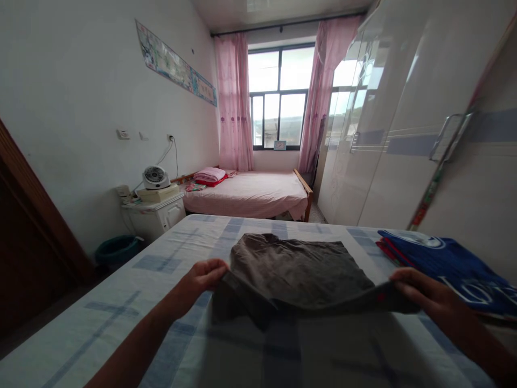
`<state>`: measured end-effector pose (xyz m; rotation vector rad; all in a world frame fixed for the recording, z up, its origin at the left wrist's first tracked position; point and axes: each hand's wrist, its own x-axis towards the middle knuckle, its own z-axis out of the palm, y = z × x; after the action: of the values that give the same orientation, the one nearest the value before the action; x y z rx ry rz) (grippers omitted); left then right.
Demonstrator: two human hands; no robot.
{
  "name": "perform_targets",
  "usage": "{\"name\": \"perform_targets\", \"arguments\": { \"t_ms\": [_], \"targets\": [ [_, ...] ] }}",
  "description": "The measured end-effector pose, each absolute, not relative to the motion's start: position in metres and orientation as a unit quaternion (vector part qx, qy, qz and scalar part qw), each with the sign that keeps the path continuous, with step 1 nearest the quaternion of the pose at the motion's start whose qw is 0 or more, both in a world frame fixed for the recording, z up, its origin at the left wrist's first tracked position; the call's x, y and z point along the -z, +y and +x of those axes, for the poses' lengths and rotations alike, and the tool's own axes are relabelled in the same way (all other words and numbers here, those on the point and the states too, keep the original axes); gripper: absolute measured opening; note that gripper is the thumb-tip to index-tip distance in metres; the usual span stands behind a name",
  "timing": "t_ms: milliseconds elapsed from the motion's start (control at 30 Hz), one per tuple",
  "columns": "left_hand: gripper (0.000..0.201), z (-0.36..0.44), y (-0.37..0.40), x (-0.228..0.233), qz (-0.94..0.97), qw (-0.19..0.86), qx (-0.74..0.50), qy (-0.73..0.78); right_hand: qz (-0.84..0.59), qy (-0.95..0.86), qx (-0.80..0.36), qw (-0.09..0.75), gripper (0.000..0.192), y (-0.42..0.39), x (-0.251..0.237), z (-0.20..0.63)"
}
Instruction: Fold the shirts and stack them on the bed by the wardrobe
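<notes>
Your left grip point(207, 275) is pinching the near left corner of the dark garment point(299, 269), fingers closed on cloth, and your right grip point(422, 289) is holding its near right end the same way. Between them the edge is sagging. The garment is lying on the near bed point(100, 328), its main spread reaching forward, away from you; its long axis is running left to right, roughly from grip to grip. Both grips are touching it, though your left is sitting a little nearer its main spread.

Counting outward from the garment: you are using two grips on one garment, with one small red mark point(381, 297) showing near its right end. Right of it, one blue folded pile point(456, 264) is resting; how many pieces it is holding, you cannot tell. Beyond it, one far bed point(258, 188) is standing before one window point(278, 97). Beyond and left of it, one fan point(155, 175) is sitting above one cabinet point(147, 220), and one bin point(116, 252) is standing.
</notes>
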<state>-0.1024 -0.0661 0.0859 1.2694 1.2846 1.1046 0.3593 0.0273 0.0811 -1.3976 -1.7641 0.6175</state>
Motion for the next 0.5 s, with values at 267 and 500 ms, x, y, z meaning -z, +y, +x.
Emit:
{"name": "perform_targets", "arguments": {
  "t_ms": [267,500],
  "targets": [
    [0.067,-0.108,-0.024,-0.020,0.387,0.470,-0.514,0.604,-0.628,-0.515,-0.406,0.420,0.055,0.084,-0.012,0.357],
    [0.080,-0.104,-0.027,-0.018,0.447,0.454,-0.493,0.592,-0.574,-0.668,-0.332,0.338,0.084,0.070,-0.011,0.368]
  ]
}}
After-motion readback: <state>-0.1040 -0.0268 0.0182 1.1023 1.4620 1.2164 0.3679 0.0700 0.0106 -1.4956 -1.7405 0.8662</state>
